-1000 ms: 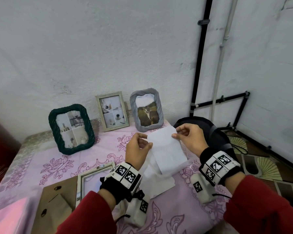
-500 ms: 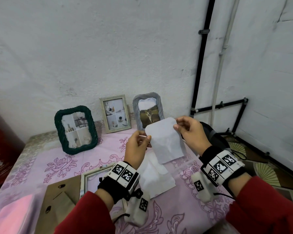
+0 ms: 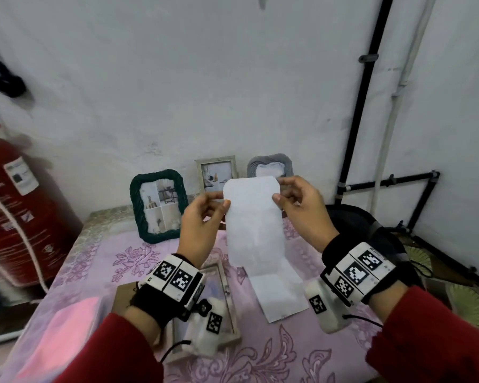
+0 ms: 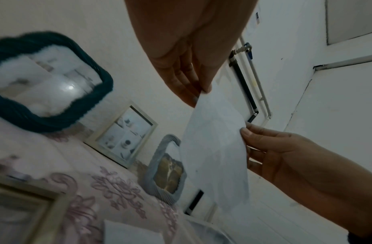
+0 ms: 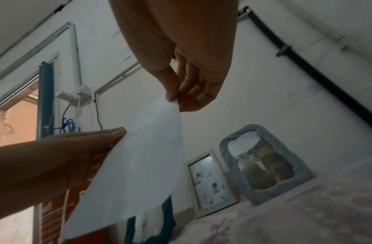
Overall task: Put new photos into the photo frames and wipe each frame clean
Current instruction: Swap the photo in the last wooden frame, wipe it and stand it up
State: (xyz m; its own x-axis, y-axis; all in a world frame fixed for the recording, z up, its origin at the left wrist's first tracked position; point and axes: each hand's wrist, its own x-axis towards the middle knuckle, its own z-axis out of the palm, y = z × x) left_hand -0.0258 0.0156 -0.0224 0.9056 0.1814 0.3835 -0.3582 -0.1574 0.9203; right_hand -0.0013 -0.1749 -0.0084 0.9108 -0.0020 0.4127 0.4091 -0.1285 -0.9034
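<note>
A white photo sheet (image 3: 253, 225) is held upright above the table, blank back toward me. My left hand (image 3: 205, 217) pinches its upper left edge, my right hand (image 3: 296, 205) pinches its upper right corner. In the left wrist view the sheet (image 4: 216, 153) hangs from my fingers (image 4: 193, 85); in the right wrist view the sheet (image 5: 137, 165) hangs the same way. A light wooden frame (image 3: 224, 286) lies flat below my left wrist. Standing against the wall are a green rope frame (image 3: 158, 205), a pale wooden frame (image 3: 215, 172) and a grey frame (image 3: 270, 165), partly hidden by the sheet.
More white paper (image 3: 280, 294) lies on the pink floral tablecloth (image 3: 138, 258). A brown backing board (image 3: 122, 294) and a pink cloth (image 3: 64, 338) lie at the front left. A red fire extinguisher (image 3: 17, 211) stands left of the table, a black chair (image 3: 357, 225) to its right.
Both hands have raised the white sheet from just above the table to in front of the standing frames, and turned it upright. The head view has tilted upward.
</note>
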